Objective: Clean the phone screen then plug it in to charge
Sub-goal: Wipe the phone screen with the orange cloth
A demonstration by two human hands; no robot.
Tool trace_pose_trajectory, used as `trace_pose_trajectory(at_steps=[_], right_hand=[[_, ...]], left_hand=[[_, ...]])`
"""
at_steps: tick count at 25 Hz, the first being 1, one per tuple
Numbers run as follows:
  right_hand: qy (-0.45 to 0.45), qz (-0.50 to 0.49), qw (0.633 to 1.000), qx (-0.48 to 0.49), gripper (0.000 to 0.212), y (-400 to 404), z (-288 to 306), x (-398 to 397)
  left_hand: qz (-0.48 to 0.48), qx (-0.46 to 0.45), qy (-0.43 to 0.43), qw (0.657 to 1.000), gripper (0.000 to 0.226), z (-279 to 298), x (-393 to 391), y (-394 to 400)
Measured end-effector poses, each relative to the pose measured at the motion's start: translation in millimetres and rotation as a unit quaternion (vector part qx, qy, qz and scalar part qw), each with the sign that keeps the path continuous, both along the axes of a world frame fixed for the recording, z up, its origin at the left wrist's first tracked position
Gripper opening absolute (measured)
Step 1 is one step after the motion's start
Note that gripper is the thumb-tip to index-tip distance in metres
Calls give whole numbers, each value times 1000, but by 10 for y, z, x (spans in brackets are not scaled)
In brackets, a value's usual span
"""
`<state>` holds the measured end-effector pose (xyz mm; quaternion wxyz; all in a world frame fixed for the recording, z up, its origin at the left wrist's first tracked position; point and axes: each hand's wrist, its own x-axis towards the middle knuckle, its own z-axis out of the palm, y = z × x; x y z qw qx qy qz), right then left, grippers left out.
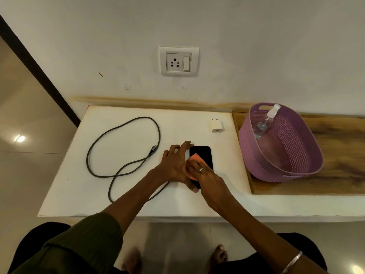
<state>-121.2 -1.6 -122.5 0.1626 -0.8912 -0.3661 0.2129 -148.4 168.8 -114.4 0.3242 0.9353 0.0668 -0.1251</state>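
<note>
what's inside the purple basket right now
Only a clear spray bottle, leaning against the back wall of the purple basket. The rest of the floor in view looks bare; the near wall covers its front edge.

No readable text, labels or numbers anywhere.

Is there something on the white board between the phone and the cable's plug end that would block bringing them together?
Only the left hand. It rests on the board at the phone's left edge, on the side where the cable connector lies. No other object lies between them; the charger adapter sits apart, farther back.
</note>
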Motion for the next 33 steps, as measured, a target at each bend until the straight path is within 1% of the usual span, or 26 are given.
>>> trace_pose_trajectory(at_steps=[2,3,4,5,6,7,8,9,10,11,12,13,14,15,16,17,18,19,20,22,24,26,28,30,31,33], right_hand=[[-28,18,996,80,61,-104,-30,-1],[-30,18,997,74,63,-144,-69,32],[-33,7,999,41,67,-154,-82,78],[-36,-19,999,-2,71,-166,-133,154],[-27,-66,997,-11,70,-189,-130,210],[-51,-94,994,-10,65,-196,-104,251],[-101,-100,990,-24,57,-230,-21,240],[-103,-100,990,6,50,-253,7,219],[-68,-110,990,53,52,-243,40,174],[-68,-91,991,76,59,-252,42,149],[-69,-76,993,58,63,-205,57,125],[-63,-65,996,9,66,-151,41,98],[-35,-58,997,-41,69,-97,15,64],[-25,-32,999,-29,68,-81,-25,25],[-22,-9,1000,10,62,-91,-24,-27],[-27,0,997,77,51,-109,34,-84],[-22,-4,993,115,55,-155,76,-152],[-38,18,991,124,65,-200,81,-175],[-41,30,991,127,70,-244,99,-146],[-57,36,995,67,67,-249,90,-19],[-5,-16,1000,-12,65,-284,71,126],[4,-79,997,23,60,-315,57,181],[-8,-104,994,7,63,-338,20,156],[-44,-76,995,-53,75,-291,14,82],[-65,-50,995,-59,77,-262,-16,59],[-67,-14,995,-69,77,-202,-47,-1]], left_hand=[[-3,1,0,1000,155,-6,-3,10],[-6,3,-2,1000,154,-8,-4,12],[-9,6,-4,1000,153,-9,-9,16],[-11,9,-5,1000,152,-10,-8,14],[-11,12,-6,1000,152,-8,-11,9],[-10,14,-7,1000,152,-3,-13,7],[-9,14,-8,1000,151,1,-14,4],[-10,13,-8,1000,151,-1,-16,1],[-12,12,-8,1000,150,-4,-19,-1],[-12,13,-10,1000,149,-7,-22,-2],[-11,13,-10,1000,148,-6,-25,0],[-10,14,-10,1000,147,-6,-24,0],[-11,14,-8,1000,147,-4,-19,1],[-11,12,-6,1000,148,-2,-13,-2],[-9,7,-1,1000,148,5,-11,-9],[-4,3,5,1000,149,13,-9,-17],[0,2,10,1000,150,19,-2,-21],[2,2,13,1000,150,18,0,-23],[1,3,12,1000,150,14,0,-19],[-6,10,9,1000,150,2,-5,-6],[-7,18,4,1000,149,1,-4,2],[-3,21,2,1000,148,5,-9,-6],[-3,19,2,1000,147,10,-14,-13],[-3,14,2,1000,146,8,-16,-6],[-3,15,1,1000,146,3,-15,-1],[-2,16,7,1000,148,0,-9,-7]])
